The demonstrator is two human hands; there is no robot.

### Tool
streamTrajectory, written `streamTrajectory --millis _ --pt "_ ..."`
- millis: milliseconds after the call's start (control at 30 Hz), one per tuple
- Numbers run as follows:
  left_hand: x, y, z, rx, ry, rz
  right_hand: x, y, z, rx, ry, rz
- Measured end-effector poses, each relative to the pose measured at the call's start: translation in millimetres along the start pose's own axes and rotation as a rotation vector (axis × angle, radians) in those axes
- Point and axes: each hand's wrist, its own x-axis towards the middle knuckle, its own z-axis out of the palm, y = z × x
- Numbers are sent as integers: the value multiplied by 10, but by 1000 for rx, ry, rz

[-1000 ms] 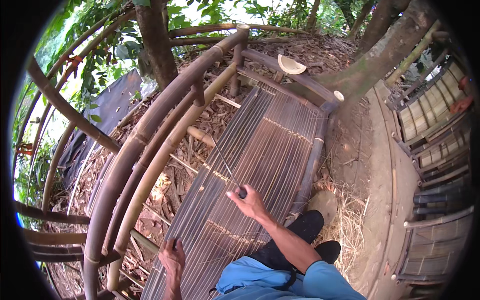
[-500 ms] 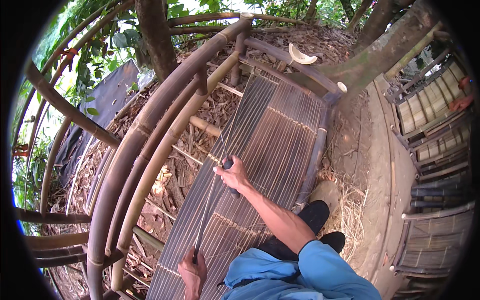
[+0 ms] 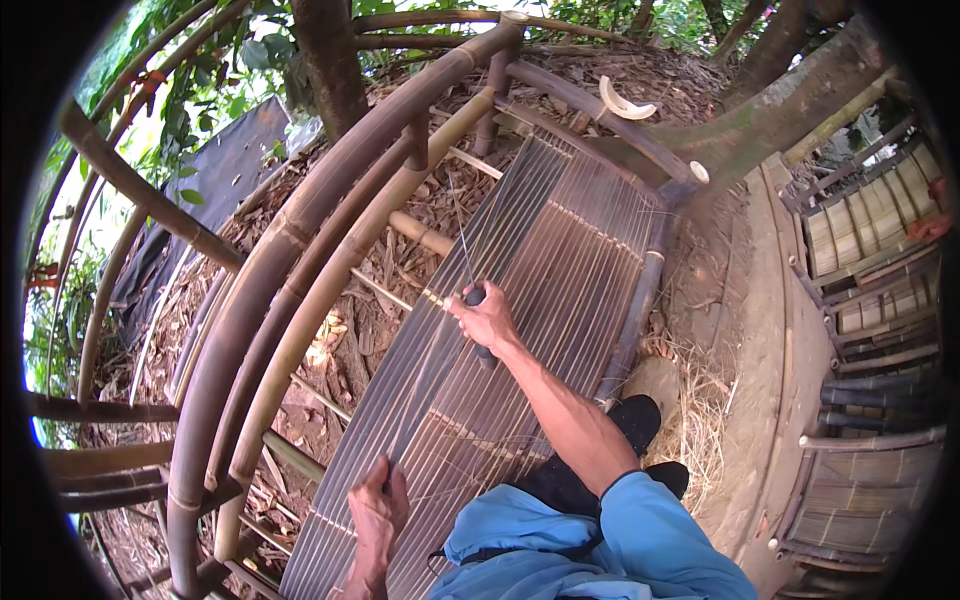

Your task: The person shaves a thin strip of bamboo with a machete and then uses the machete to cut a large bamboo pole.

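My right hand point(image 3: 486, 316) is closed around the black handle of a knife point(image 3: 484, 356). Its thin blade points up and away over the slats. Lower and to the left, my left hand point(image 3: 378, 505) has its fingers curled in a pinch. A thin bamboo strip point(image 3: 414, 392) seems to run from these fingers up toward the right hand; it is hard to separate from the slats behind it. Both hands are above a long bamboo-slat bench point(image 3: 500, 375), where I sit.
A thick bamboo railing point(image 3: 290, 240) curves along the bench's left side. A pale curved piece point(image 3: 627, 103) rests on the far rail. Straw-like shavings point(image 3: 700, 420) lie on the ground by my dark footwear point(image 3: 634, 424). Bamboo furniture point(image 3: 875, 480) stands at the right.
My left hand has risen slightly and moved a little left. My right hand with the knife has shifted up and to the right, and the whole view has moved slightly.
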Motion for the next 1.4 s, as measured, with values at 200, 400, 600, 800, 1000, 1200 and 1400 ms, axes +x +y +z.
streamTrajectory --millis 200,400,600,800,1000,1200,1400 --pt "685 -613 -2 178 76 222 -89 292 -232 -203 -2 -152" --pt "1058 -1418 184 357 235 196 -498 367 -603 -382 74 -130" --pt "917 -1488 700 189 351 38 -825 377 -755 -558 103 -201" --pt "491 -1685 676 384 473 -57 -1097 444 -766 -810 -42 -234" --pt "-437 -2416 205 487 748 -307 -1196 818 -942 -953 -229 -393" --pt "-1472 -3296 -247 910 887 -674 -1137 653 -894 -900 -352 -518" --pt "-1550 -3298 -322 540 915 -815 -1035 261 38 -965 -477 -532"
